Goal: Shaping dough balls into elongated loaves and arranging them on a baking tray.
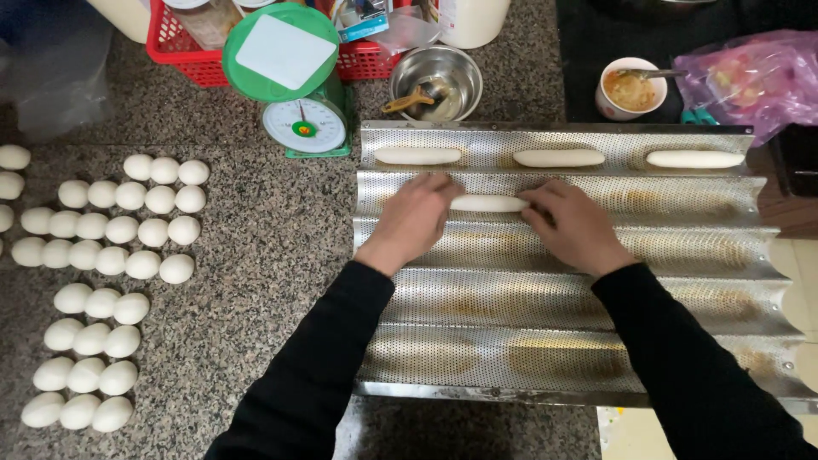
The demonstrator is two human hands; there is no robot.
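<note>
A long white dough stick (488,204) lies in the second groove of a perforated metal baguette tray (682,290). My left hand (415,220) touches its left end and my right hand (573,227) touches its right end, fingers curled over the tips. Three more shaped dough sticks (559,158) lie in the far groove. The nearer grooves hold no dough.
Several rows of white dough balls (111,247) sit on the granite counter (256,255) at left. Behind the tray stand a green kitchen scale (298,94), a red basket (183,51), a steel bowl with a brush (434,81), a cup (629,88) and a pink plastic bag (750,77).
</note>
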